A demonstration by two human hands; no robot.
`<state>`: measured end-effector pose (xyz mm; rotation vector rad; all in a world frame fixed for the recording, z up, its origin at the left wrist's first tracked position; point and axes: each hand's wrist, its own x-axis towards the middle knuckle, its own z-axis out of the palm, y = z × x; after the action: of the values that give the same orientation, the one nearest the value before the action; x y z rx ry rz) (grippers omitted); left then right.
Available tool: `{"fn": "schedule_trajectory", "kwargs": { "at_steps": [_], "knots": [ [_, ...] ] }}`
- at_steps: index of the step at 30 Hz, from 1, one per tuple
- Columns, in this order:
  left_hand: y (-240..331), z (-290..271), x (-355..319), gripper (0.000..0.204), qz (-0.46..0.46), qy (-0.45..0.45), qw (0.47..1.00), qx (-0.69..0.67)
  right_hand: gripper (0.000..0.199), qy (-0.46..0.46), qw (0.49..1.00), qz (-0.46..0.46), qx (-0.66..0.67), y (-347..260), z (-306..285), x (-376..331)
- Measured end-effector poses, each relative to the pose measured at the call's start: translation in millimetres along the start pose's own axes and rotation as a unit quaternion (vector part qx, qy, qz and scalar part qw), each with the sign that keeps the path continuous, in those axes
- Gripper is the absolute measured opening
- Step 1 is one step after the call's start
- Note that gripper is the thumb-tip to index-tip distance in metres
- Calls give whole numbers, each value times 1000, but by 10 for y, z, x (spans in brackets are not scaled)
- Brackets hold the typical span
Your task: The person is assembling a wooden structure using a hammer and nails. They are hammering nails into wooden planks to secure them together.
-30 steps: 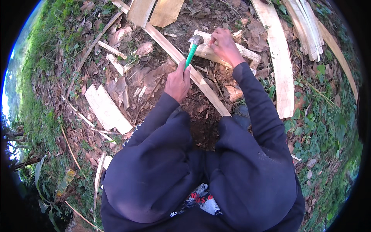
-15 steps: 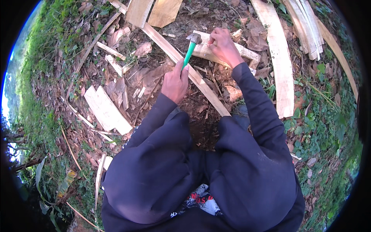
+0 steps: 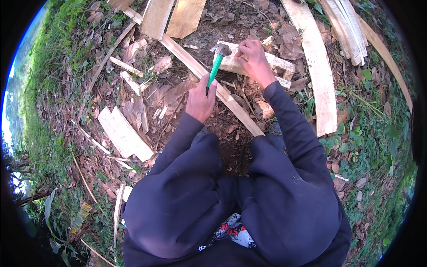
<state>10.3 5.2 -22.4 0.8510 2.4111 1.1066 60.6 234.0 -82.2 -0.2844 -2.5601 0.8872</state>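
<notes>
My left hand (image 3: 200, 102) is closed round the handle of a claw hammer (image 3: 216, 66), green-handled with a grey metal head. The hammer's head is up beside the left end of a short pale wooden piece (image 3: 276, 62), built of joined strips, that lies on the ground. Over that piece my right hand (image 3: 255, 58) is closed with its fingertips pinched together. Whatever is between those fingertips is too small or hidden to make out. A long narrow wooden strip (image 3: 231, 100) runs diagonally under my left hand toward my knees.
Two broad boards (image 3: 187, 18) lie at the far side. On the right are a long plank (image 3: 321, 82) and a stack of thin planks (image 3: 344, 29). Short board pieces (image 3: 124, 133) rest at left. Dry leaves, wood scraps and green plants cover the ground.
The hammer has shifted slightly left and its head has tilted a little. My right hand stays pinched over the wooden piece, and the whole view has moved slightly.
</notes>
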Motion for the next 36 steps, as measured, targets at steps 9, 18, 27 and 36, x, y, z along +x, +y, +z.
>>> {"fn": "schedule_trajectory", "kwargs": {
  "at_steps": [9,18,27,36],
  "knots": [
    [-50,37,-69,31,-9,-17,1000,16,14,11,997,66,49,33,-57,-5],
    [-73,24,-109,37,-37,-23,999,16,39,-27,983,180,-24,44,-21,3],
    [-22,-13,-91,34,-20,-16,999,19,41,-7,991,129,-33,102,12,-62],
    [64,-4,-87,33,-26,-11,998,47,41,-10,990,138,-33,107,27,-47]
  ]
}}
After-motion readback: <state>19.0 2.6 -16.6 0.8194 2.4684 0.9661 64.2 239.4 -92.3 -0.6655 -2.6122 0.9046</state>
